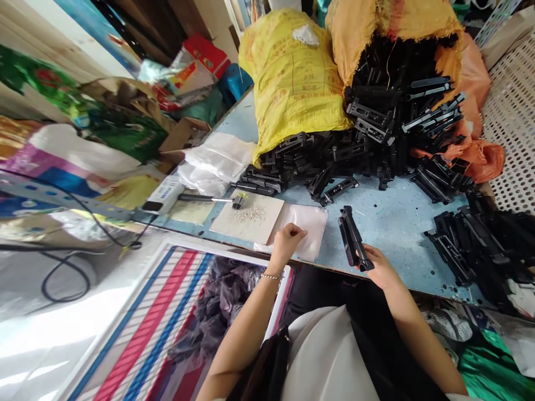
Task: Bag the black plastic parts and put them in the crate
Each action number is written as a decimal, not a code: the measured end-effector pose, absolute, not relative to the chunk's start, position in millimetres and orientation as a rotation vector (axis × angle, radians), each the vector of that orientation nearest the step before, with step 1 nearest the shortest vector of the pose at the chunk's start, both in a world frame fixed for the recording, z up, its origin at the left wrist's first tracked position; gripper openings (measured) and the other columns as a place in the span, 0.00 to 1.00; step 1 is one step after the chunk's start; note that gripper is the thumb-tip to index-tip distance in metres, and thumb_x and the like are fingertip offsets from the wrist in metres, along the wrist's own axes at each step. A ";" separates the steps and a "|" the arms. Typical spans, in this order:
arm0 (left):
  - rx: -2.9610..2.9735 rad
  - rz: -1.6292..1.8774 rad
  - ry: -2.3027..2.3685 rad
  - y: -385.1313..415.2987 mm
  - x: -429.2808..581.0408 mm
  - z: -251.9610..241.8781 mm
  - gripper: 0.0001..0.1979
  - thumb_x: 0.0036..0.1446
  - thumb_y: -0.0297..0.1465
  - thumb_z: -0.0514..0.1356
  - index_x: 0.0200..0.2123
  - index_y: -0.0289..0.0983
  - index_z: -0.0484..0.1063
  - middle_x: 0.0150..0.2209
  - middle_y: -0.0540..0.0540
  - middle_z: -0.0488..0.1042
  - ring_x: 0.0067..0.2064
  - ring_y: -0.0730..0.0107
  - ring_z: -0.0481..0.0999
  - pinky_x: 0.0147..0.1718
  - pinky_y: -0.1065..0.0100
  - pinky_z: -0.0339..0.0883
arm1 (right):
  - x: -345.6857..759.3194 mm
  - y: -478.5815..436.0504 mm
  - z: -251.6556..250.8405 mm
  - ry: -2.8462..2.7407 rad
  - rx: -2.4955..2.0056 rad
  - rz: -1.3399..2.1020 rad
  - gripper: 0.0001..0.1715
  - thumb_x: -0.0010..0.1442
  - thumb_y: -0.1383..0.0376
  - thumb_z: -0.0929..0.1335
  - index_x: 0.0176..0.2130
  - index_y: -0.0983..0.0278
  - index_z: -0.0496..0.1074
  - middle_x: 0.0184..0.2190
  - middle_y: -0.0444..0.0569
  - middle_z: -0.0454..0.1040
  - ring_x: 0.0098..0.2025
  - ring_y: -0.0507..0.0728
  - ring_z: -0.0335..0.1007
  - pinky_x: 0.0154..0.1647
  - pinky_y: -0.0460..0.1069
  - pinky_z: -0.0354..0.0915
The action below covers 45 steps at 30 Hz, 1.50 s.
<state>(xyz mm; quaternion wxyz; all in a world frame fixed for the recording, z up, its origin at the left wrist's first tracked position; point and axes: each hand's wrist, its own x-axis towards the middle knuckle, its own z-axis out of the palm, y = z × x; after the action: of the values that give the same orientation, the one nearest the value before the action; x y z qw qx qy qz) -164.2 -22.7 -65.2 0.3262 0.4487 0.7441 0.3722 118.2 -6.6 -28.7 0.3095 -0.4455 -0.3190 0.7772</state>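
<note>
My right hand [378, 265] grips a long black plastic part [352, 238] by its lower end, tilted just above the blue table's front edge. Over a stack of clear plastic bags [314, 225], my left hand [288, 244] is closed in a pinch. Whatever sits between its fingertips, if anything, is too small to make out. Left of the bags lies a pale square board [251, 216] scattered with small bits. A tool with a dark handle [196, 197] and a metal shaft rests across the board's upper left, its black end on the board.
A yellow woven sack [296, 78] and an orange sack [355, 33] spill black parts [334, 159] across the table's back. Another pile of black parts [480, 245] lies at right. A striped bag [154, 323] with dark plastic stands below left. A white box [161, 196] sits at the left edge.
</note>
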 end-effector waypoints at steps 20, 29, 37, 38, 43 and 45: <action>1.072 1.108 1.933 -14.1 -169.8 -69.9 0.08 0.54 0.37 0.60 0.29 0.39 0.69 0.23 0.54 0.69 0.27 0.71 0.70 0.29 0.70 0.61 | 87.7 -12.6 -42.5 -0.519 -1.039 2.224 0.15 0.43 0.59 0.80 0.30 0.63 0.77 0.28 0.47 0.80 0.29 0.53 0.75 0.25 0.44 0.65; 0.922 1.289 1.717 -16.9 -170.8 -78.5 0.14 0.46 0.35 0.66 0.34 0.39 0.66 0.26 0.53 0.72 0.27 0.73 0.72 0.30 0.70 0.67 | 82.6 -16.7 -46.4 -0.486 -1.044 2.235 0.14 0.44 0.61 0.79 0.29 0.64 0.76 0.26 0.47 0.79 0.29 0.53 0.76 0.25 0.44 0.67; 1.049 1.218 1.811 -22.8 -166.2 -72.3 0.06 0.54 0.32 0.59 0.35 0.39 0.65 0.32 0.48 0.76 0.33 0.68 0.76 0.36 0.66 0.70 | 82.9 -18.6 -52.0 -0.443 -1.069 2.332 0.09 0.50 0.65 0.76 0.31 0.65 0.76 0.28 0.49 0.79 0.28 0.52 0.74 0.23 0.43 0.65; 1.169 1.171 1.899 -24.1 -161.9 -70.1 0.06 0.55 0.32 0.59 0.36 0.39 0.66 0.33 0.47 0.76 0.35 0.66 0.76 0.38 0.65 0.70 | 82.8 -18.1 -52.8 -0.440 -1.073 2.335 0.09 0.50 0.65 0.76 0.32 0.64 0.76 0.29 0.49 0.79 0.29 0.52 0.74 0.23 0.43 0.65; 1.616 0.821 2.135 -20.4 -145.2 -60.2 0.03 0.58 0.31 0.60 0.35 0.39 0.72 0.42 0.39 0.76 0.47 0.54 0.75 0.43 0.61 0.68 | 81.9 -16.1 -53.3 -0.428 -1.056 2.333 0.10 0.50 0.64 0.76 0.33 0.65 0.76 0.31 0.50 0.80 0.28 0.52 0.73 0.22 0.43 0.65; 1.516 0.825 2.075 -14.9 -149.7 -58.9 0.07 0.60 0.28 0.57 0.32 0.39 0.75 0.40 0.40 0.77 0.45 0.57 0.77 0.43 0.63 0.67 | 83.2 -16.4 -52.2 -0.427 -1.042 2.329 0.10 0.50 0.64 0.76 0.33 0.65 0.76 0.30 0.50 0.80 0.27 0.52 0.73 0.22 0.43 0.65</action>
<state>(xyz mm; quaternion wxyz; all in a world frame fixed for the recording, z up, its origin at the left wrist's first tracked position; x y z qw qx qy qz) -149.7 -14.9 -58.9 0.2196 0.5479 0.7500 0.2984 83.2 -16.4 -52.2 0.2738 -0.3875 -0.1589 0.8658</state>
